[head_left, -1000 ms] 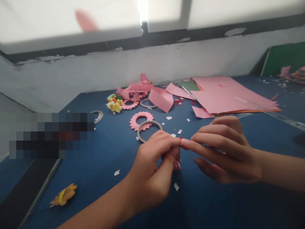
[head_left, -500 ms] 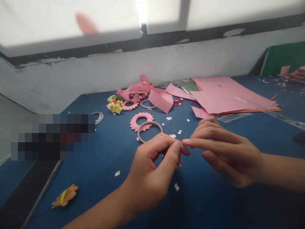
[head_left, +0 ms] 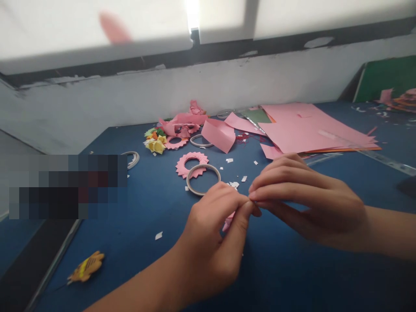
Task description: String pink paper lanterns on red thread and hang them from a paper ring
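Observation:
My left hand (head_left: pixel 216 232) is closed in a pinch, thumb against forefinger, above the blue table. Inside its curl shows part of a small pink paper piece (head_left: pixel 228 222), mostly hidden by the fingers. My right hand (head_left: pixel 303 197) comes in from the right, its thumb and fingertips pressed together right at the left fingertips. Whatever lies between the right fingertips is too small to make out. Just beyond the left hand, a roll of tape (head_left: pixel 187 184) overlaps a pink folded-paper ring (head_left: pixel 181 167).
White paper scraps (head_left: pixel 229 160) dot the blue table (head_left: pixel 130 242). Pink paper sheets (head_left: pixel 302 125) and a clear ruler (head_left: pixel 386 158) lie at the back right. Yellow paper flowers (head_left: pixel 156 145) sit at the back left. A leaf-shaped orange-brown ornament (head_left: pixel 87 266) lies near the left edge.
My right thumb has closed up against the right fingertips, which now meet the left pinch. My left hand has shifted slightly right, and more of the pink piece shows.

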A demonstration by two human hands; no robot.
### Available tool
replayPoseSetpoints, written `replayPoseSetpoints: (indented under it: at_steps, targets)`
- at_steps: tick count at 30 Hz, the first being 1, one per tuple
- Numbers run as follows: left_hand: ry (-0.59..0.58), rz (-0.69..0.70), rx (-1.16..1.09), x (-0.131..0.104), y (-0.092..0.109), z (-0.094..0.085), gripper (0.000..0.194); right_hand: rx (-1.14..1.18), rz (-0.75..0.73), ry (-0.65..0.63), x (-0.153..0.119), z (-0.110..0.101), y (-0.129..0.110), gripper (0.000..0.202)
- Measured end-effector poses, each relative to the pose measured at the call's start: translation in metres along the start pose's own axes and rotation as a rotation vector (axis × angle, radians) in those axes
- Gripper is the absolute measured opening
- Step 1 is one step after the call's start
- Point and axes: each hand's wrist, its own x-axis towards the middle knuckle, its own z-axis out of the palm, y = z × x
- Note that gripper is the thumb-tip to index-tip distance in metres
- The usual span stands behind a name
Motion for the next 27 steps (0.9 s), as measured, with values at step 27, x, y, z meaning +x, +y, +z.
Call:
replayPoseSetpoints:
  at_steps: [27]
  targets:
    - [0.294, 0.327, 0.462, -0.006, -0.004, 0.007, 0.016, 0.168, 0.248, 0.069, -0.006, 0.007, -0.01, 0.006]
